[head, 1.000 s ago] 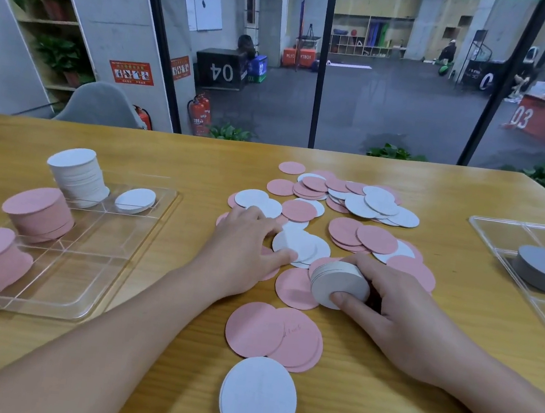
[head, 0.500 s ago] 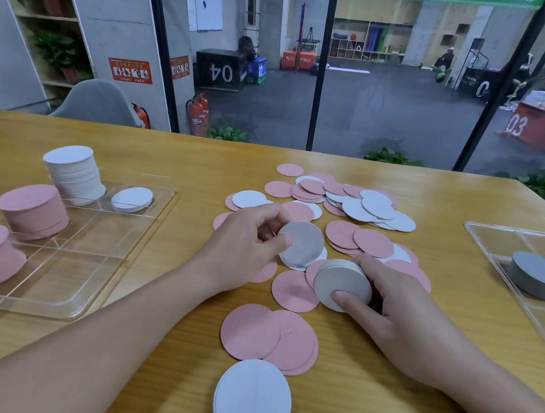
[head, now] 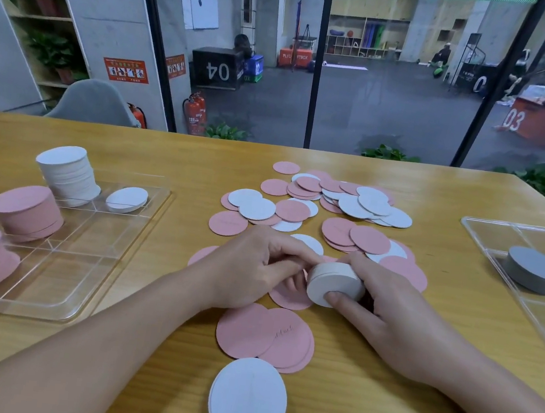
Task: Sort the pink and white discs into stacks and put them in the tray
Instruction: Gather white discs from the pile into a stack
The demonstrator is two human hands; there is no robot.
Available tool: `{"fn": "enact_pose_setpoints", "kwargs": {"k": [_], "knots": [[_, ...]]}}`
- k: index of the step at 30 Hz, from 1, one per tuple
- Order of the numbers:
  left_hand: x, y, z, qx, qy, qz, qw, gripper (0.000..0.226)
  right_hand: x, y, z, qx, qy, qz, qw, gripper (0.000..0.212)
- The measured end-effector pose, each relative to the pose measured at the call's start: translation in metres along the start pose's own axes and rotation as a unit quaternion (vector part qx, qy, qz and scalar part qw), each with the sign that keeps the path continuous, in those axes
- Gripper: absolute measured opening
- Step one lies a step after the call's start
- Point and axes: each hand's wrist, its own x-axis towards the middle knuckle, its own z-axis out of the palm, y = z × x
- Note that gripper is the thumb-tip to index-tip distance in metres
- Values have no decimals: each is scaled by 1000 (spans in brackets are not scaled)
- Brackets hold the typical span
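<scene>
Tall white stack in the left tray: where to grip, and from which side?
Grip the tall white stack low across its curved edge, from above and the right. It leans, so a top pinch could shear the upper discs. The pink stack crowds its near left; the flat white disc on the right sits lower.

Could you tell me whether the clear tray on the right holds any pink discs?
No, the right tray holds only a grey stack.
</scene>
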Motion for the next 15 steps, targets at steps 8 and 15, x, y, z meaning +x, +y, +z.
{"fn": "enact_pose_setpoints", "kwargs": {"k": [8, 15], "knots": [[5, -22, -8, 243, -1, -78, 967, 40, 1, 1, 1, -9, 0, -2, 1000, 10], [5, -23, -18, 265, 67, -103, 956, 20, 2, 3, 1, -3, 1, 4, 1000, 14]]}}
